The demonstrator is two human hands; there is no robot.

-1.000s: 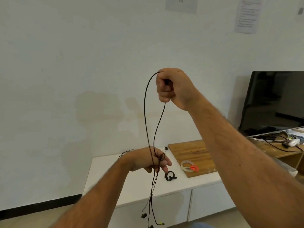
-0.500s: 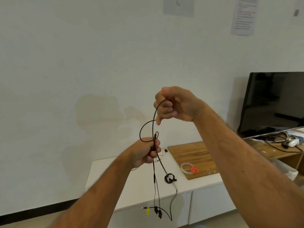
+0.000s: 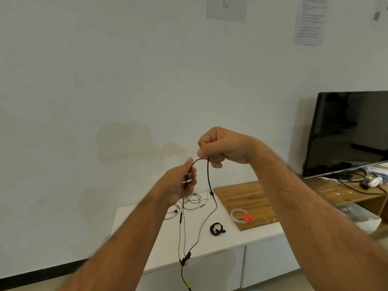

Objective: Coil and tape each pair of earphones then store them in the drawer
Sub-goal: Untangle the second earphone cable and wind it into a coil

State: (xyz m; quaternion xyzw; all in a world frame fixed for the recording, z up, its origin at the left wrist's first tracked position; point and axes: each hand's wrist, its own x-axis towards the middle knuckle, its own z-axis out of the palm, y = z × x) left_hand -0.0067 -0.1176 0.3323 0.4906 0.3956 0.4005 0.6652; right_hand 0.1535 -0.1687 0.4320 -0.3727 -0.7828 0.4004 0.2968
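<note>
Two hands are raised in front of the white wall, above the cabinet. My right hand (image 3: 224, 147) is closed in a fist around the black earphone cable (image 3: 208, 175), gripping it near the top of an arch. My left hand (image 3: 180, 183) pinches the other leg of that arch between thumb and fingers. The cable bridges the two hands in a short loop. Below the hands, its strands hang down in front of the white cabinet (image 3: 147, 244); a yellow-tipped end (image 3: 189, 285) dangles near the bottom edge of view.

A second, loose pair of earphones (image 3: 192, 201) lies uncoiled on the cabinet top, behind the left hand. A coiled black pair (image 3: 216, 228) sits on the cabinet top near the wooden board (image 3: 245, 198). A tape roll (image 3: 238, 215) rests on the board, with orange scissors (image 3: 248, 217) touching it. The drawer fronts (image 3: 268, 263) below appear closed.
</note>
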